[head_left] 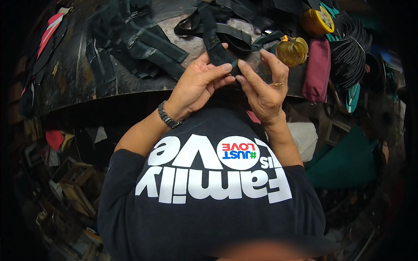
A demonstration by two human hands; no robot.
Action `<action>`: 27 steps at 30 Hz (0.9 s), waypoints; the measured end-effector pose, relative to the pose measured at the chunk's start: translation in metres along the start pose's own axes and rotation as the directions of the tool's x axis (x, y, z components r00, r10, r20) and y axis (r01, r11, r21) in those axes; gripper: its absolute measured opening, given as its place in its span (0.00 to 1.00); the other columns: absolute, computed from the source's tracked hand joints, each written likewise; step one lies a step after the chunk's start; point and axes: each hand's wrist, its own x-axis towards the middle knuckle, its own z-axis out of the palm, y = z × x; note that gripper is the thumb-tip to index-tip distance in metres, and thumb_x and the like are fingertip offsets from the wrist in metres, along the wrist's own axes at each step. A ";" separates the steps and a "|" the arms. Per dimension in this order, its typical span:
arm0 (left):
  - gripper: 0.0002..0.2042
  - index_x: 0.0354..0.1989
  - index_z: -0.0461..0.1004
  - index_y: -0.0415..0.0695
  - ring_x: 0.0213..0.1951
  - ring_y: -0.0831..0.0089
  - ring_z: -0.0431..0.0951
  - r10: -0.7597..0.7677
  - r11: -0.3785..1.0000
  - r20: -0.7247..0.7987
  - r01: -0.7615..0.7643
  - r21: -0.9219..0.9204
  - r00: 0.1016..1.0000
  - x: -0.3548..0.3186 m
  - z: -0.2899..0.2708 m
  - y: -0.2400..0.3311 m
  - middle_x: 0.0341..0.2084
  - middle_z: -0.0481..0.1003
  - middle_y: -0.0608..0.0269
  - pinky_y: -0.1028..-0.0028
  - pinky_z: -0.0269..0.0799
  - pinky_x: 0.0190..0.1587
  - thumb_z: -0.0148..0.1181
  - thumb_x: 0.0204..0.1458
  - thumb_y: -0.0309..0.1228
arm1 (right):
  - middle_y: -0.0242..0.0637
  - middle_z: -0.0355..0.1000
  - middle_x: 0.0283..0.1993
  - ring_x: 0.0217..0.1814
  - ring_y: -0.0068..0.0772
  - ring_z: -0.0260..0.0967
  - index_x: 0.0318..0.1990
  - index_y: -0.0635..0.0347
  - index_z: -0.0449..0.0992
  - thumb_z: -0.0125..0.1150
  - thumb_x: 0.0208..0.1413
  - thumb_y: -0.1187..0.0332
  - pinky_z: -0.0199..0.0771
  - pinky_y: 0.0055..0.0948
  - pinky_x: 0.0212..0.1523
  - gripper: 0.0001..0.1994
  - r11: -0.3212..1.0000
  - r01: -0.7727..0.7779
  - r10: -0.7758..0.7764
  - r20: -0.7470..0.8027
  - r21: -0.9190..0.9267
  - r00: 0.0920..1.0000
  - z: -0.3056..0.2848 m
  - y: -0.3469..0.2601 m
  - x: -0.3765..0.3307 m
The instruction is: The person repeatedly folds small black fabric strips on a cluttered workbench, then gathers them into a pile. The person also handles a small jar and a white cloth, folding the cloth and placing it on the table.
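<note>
Both hands meet over the near edge of the dark worktable, pinching one black fabric strap (214, 39). My left hand (198, 82), with a dark watch on its wrist, grips the strap's near end between thumb and fingers. Thumb and index finger of my right hand (266, 90), which wears a ring, pinch the strap's right side close to the left fingertips. From there the strap runs away from me over a loose loop of black webbing (235, 35). To the left lies a pile of cut black strips (135, 43).
Just right of my right hand stands an amber glass jar (292, 52). Beyond it are a yellow round container (320, 21), a maroon pouch (316, 71) and a bundle of black cords (352, 52). Red-and-black pieces (48, 32) lie at the table's (69, 93) far left.
</note>
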 end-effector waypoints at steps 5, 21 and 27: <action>0.23 0.67 0.60 0.41 0.42 0.80 0.80 -0.013 1.000 -0.008 0.012 -0.010 1.000 -0.002 0.001 0.007 0.47 0.77 0.61 0.80 0.81 0.47 0.53 0.65 0.25 | 0.38 0.65 0.64 0.63 0.45 0.61 0.45 0.47 0.85 0.76 0.40 0.62 0.61 0.44 0.61 0.20 0.997 0.075 -0.076 0.120 0.010 0.990 -0.005 -0.001 0.008; 0.29 0.71 0.61 0.45 0.39 0.77 0.78 0.622 0.259 -0.100 -0.083 0.962 0.776 -0.023 -0.097 0.191 0.42 0.78 0.62 0.78 0.76 0.40 0.62 0.60 0.29 | 0.43 0.75 0.49 0.52 0.36 0.72 0.66 0.60 0.67 0.60 0.56 0.78 0.69 0.32 0.58 0.28 0.757 -0.378 0.358 0.147 0.532 0.922 0.002 0.009 0.028; 0.22 0.62 0.73 0.47 0.43 0.76 0.77 0.814 -0.383 0.339 -0.003 0.924 0.471 -0.022 -0.067 0.159 0.52 0.75 0.61 0.78 0.74 0.41 0.65 0.57 0.31 | 0.45 0.76 0.49 0.50 0.43 0.73 0.71 0.53 0.59 0.56 0.53 0.80 0.70 0.37 0.56 0.35 0.885 -0.415 0.381 0.184 0.212 0.906 0.024 0.032 0.046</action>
